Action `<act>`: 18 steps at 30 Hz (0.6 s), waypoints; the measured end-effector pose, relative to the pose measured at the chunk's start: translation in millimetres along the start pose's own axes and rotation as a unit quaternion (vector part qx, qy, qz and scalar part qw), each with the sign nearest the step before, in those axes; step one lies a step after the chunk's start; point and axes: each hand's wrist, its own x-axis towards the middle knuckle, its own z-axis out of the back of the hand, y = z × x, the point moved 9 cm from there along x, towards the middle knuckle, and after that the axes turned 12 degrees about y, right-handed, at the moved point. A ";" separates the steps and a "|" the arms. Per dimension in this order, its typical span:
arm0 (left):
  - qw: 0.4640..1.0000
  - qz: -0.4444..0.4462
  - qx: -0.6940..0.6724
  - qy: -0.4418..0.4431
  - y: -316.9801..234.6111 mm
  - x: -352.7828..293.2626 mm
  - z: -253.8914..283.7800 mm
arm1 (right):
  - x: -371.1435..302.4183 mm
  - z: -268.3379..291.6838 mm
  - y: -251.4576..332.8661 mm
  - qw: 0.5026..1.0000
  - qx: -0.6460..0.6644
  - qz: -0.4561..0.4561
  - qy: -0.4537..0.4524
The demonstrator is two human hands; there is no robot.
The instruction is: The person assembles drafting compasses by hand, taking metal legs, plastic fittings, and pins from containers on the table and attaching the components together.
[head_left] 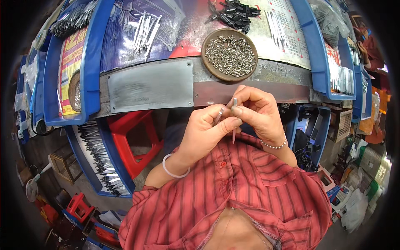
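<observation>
In front of my chest, just below the bench edge, both hands are pinched close together. My left hand is closed, thumb and fingers gripping a slim metal piece whose shiny end shows above the fingers. The thumb and forefinger of my right hand pinch a thin metal strip that stands nearly upright. Below the fingertips a narrow pinkish rod sticks out; whether it belongs to the same strip is hidden. Beyond my hands stands a round brown bowl full of small metal pins.
A grey metal plate is screwed to the bench edge. Silvery strips and black plastic parts lie farther back. Blue bins flank both sides. A red stool and a bin of strips stand lower left.
</observation>
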 end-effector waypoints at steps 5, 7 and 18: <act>0.998 -0.002 0.061 -0.017 3.6 -3.8 5.8 | 0.8 0.4 1.2 0.999 -0.041 0.003 0.006; 0.994 -0.030 0.101 -0.011 -1.0 -5.7 3.9 | -0.9 -2.3 2.7 0.999 -0.050 0.009 0.010; 0.999 0.008 -0.033 -0.003 4.0 -3.4 6.6 | -16.7 -17.8 44.8 0.890 -0.443 0.110 -0.008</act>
